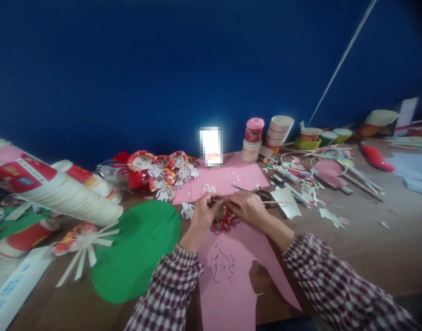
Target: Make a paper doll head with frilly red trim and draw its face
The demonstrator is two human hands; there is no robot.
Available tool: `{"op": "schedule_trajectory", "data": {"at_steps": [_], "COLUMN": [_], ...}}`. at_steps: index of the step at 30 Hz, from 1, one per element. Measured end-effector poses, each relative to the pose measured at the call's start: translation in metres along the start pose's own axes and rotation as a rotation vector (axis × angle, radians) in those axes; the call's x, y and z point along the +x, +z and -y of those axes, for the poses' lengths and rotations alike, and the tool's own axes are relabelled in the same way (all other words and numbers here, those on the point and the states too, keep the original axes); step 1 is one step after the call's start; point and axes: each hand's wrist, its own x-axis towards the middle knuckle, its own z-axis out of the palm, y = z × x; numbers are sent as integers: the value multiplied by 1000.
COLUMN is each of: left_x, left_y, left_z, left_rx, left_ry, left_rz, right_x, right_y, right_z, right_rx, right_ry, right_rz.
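Observation:
My left hand [205, 212] and my right hand [248, 207] meet over the pink paper, with fingers closed in a pinch. Between and below them is a small paper craft with a red and yellow ruffled edge [226, 221], partly hidden by the fingers. A thin wooden stick [278, 202] shows beside my right hand; whether that hand touches it I cannot tell. Under my wrists lies a cut pink sheet [227, 299] with dark pen lines. Just left of my left hand is a white paper cutout [188, 211].
Scissors [264, 195] lie past my right hand. Paper scraps [310, 191] and markers [288, 174] are strewn to the right. A green paper oval [138, 250] and stacked paper cups [73, 195] are at left. Ruffled paper figures [162, 172] and upright cups [279, 131] stand at the back.

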Motion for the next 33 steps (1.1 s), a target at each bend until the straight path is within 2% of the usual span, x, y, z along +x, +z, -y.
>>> {"op": "schedule_trajectory", "data": {"at_steps": [5,9,14,20,27,33], "left_x": [0,-1,-3,-2,-4,-5], "left_y": [-1,-2,-5,-9,-7,-7], "left_z": [1,-3,-8,-4,-5,-9], "left_rx": [74,248,388,550,767,831], "left_ry": [50,141,181,219,230,242], "left_rz": [30,40,119,188,156,137], "right_x": [0,1,1,0,1,3], "right_y": [0,-2,-2,1,0,-6], "right_z": [0,1,1,1,5,6], "right_rx": [-35,-73,-100,-139,-144,-175], "right_ry": [-23,-15,-35,-52,-42,5], "right_rz": [22,45,64,75,89,131]}}
